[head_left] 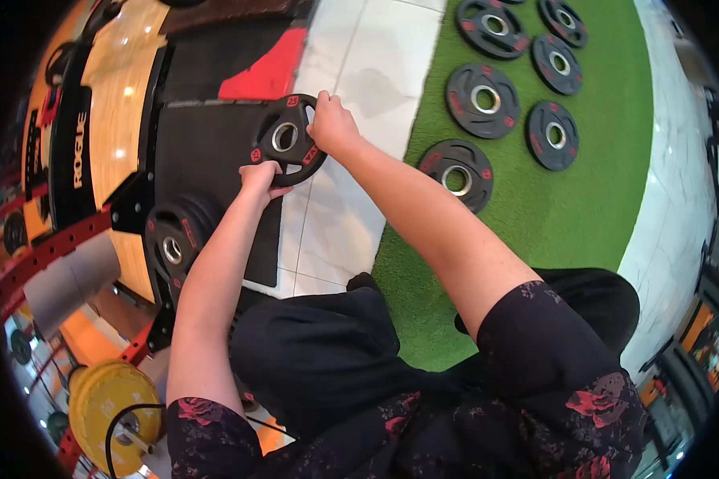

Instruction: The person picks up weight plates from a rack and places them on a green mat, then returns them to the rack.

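Note:
A black weight plate (265, 142) with red markings and a metal centre ring is held up in front of me, over the edge between black mat and white tiles. My left hand (260, 180) grips its lower left rim, the thumb around the edge. On its right side, my right hand (333, 124) has its fingers closed through the grip opening. Several similar plates lie flat on the green turf to the right, the nearest being a plate (473, 177) by my right forearm. Another plate (164, 233) stands on the rack side, left of my left forearm.
Black matting (208, 152) and a wooden platform (120, 96) lie to the left, beside a red rack beam (56, 243). A yellow plate (108, 399) hangs at lower left. Green turf (591, 215) spreads right of the white tiles (351, 215). My bent knees are close below.

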The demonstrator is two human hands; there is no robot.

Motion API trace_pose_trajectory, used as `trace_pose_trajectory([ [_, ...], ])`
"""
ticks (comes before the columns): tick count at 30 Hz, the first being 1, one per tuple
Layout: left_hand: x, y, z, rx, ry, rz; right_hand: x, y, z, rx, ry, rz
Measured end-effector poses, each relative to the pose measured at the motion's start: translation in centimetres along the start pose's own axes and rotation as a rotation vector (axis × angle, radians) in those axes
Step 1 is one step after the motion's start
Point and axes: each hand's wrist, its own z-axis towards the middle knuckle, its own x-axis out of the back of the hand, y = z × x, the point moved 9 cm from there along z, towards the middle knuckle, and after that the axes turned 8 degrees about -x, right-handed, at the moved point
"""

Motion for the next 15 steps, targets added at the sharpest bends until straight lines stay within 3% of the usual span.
trace_pose_trajectory([
  [1, -1.8, 1.2, -1.4, -0.006, -0.017, 0.026, 1.0, 1.0, -0.3, -0.019, 0.02, 0.016],
  [3, -3.8, 4.5, -4.0, -0.123, 0.21, 0.149, 4.0, 2.8, -1.2, -0.01, 0.087, 0.033],
  [9, -14.1, 6.8, -7.0, -0.123, 0.059, 0.243, 12.7, 10.2, -3.8, -0.123, 0.22, 0.112],
  [15, -28.1, 7.1, -10.9, -0.274, -0.089, 0.452, 22.1, 22.3, -10.5, -0.302, 0.504, 0.195],
])
